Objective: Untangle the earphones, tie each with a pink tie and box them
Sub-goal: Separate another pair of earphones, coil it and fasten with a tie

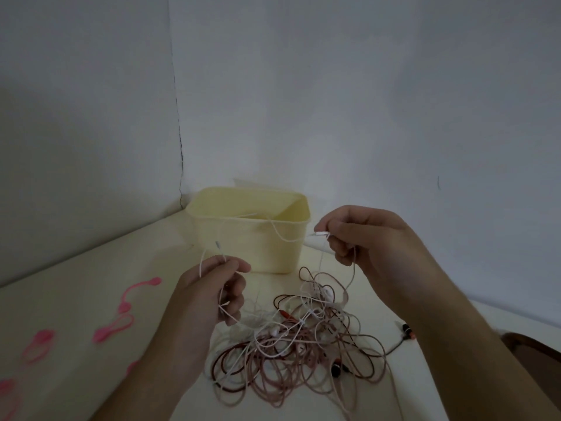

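Observation:
A tangle of white, pink and dark red earphone cords lies on the pale table in front of me. My left hand pinches a white cord raised above the pile, its plug sticking up near my fingers. My right hand grips the same white cord near its small inline piece, and a pinkish cord hangs down from that hand into the tangle. The white cord loops between my hands in front of the pale yellow box, which stands open behind the pile.
Several pink ties lie spread on the table at the left. A black and red earbud rests at the right of the pile. Two walls meet in a corner behind the box. A dark brown object sits past the table's right edge.

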Motion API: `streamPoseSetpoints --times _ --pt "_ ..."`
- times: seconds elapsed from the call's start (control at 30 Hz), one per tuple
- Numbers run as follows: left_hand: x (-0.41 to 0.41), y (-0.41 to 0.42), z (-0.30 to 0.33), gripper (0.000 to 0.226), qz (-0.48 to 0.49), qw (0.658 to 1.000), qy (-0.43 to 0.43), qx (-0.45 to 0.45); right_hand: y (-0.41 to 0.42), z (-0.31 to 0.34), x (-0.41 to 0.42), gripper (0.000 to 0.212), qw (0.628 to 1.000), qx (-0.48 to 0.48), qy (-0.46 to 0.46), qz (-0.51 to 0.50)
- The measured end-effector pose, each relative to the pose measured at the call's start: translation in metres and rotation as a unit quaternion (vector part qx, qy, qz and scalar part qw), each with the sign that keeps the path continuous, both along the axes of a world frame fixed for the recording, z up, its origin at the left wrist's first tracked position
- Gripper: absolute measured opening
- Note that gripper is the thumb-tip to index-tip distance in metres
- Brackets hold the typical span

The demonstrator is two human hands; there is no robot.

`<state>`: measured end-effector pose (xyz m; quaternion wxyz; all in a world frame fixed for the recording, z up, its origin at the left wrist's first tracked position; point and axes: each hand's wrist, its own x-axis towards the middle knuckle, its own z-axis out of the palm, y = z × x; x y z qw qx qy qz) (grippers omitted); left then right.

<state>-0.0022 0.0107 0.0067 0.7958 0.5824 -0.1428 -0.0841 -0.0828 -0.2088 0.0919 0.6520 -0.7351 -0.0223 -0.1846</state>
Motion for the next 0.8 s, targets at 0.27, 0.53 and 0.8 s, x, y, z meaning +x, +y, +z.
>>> streamPoseSetpoints --times 0.27,0.53,0.8 --pt "-0.012 -0.001 0.007 0.034 -0.098 0.993 -0.059 0.012 0.015 0.001 -0.003 0.03 0.952 -0.232 0.114 -0.165" --pt "-0.007 -0.004 0.006 0.037 -0.132 0.984 -0.095 0.071 0.068 -0.005 -0.004 0.014 0.95 -0.306 0.008 -0.065" --pt "-0.007 -0.004 0.004 0.027 -0.13 0.986 -0.101 0.038 0.062 -0.002 -0.006 0.026 0.996 -0.09 0.017 -0.02"
